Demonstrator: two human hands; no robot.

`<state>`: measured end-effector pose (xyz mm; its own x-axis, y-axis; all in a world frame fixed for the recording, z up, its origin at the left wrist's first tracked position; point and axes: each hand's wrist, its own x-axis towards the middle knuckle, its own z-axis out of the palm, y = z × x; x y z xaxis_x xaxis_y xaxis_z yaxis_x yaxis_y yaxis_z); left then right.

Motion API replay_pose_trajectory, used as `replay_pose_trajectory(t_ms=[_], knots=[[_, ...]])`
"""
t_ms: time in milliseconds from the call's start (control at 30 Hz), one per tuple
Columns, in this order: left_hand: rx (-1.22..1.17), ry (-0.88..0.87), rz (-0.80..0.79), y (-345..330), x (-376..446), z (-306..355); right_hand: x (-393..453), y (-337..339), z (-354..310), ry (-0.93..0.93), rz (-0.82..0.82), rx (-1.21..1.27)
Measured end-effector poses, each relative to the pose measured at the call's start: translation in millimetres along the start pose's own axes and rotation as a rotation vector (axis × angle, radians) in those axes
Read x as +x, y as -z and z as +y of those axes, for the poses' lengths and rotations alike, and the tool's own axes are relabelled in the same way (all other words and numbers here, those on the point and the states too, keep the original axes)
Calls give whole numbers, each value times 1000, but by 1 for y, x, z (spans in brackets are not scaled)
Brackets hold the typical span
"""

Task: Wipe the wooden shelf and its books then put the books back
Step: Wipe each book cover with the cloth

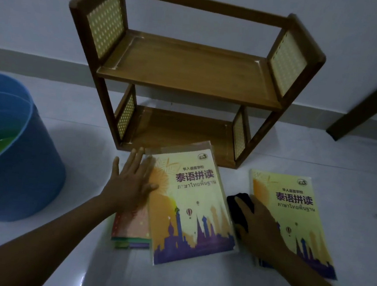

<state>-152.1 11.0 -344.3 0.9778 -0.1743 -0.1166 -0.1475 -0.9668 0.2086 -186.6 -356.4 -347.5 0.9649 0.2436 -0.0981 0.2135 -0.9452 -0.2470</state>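
A two-tier wooden shelf [189, 73] with woven side panels stands bare against the wall. In front of it lies a stack of books [190, 207] with a yellow cover on top. My left hand [130, 183] rests flat, fingers straight, on the stack's left edge. A second yellow book [296, 213] lies alone to the right. My right hand [260, 228] holds a dark cloth [240, 205] on the floor between the stack and the single book, partly over that book's left edge.
A blue tub [20, 154] with greenish water inside stands at the left. A dark wooden leg [368, 109] slants down at the far right. The pale floor [169, 279] is glossy, and the wall runs behind the shelf.
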Motion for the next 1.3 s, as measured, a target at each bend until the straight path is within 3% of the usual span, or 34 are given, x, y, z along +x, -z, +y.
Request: replay_pose_trajectory(t_ms=[100,200,267,333,367,500,567,633,700,767,833,867,1000,1067,1200,1233,1300], knots=[[28,-84,-63,-6,-5,-3,8,-8,14,-4,-4,-37],[36,-87,-96,-5,-3,-4,37,16,17,-219,113,258],[48,-88,-105,-3,0,-6,47,33,1,-210,244,364],[43,-97,-106,-4,0,-7,34,38,-38,-23,213,309],[42,-101,-103,-6,0,-7,19,35,-64,110,123,273],[26,-102,-95,-13,-5,-7,-30,-4,-132,745,-72,-60],[32,-100,-96,-14,-5,-7,-10,-7,-138,872,-133,-129],[35,-110,-101,-13,-4,-8,34,-1,-134,696,-77,-81],[13,-105,-101,-12,-3,-7,81,7,-122,315,4,5],[-50,-92,-104,-10,-2,-7,99,14,-120,82,43,82],[-175,-72,-118,-8,-2,-7,83,11,-141,85,30,65],[-254,-57,-111,-7,-2,-6,67,3,-154,171,7,70],[-443,-16,-81,-4,-3,-2,33,-12,-177,711,-132,42],[-460,-6,-99,-2,-5,0,65,-5,-157,608,-22,-2],[-421,-16,-104,0,-5,-1,124,23,-106,-39,51,131],[-437,-13,-108,-1,-6,-2,121,22,-108,-61,64,114],[-484,-13,-108,-2,-3,0,90,7,-127,71,21,86]])
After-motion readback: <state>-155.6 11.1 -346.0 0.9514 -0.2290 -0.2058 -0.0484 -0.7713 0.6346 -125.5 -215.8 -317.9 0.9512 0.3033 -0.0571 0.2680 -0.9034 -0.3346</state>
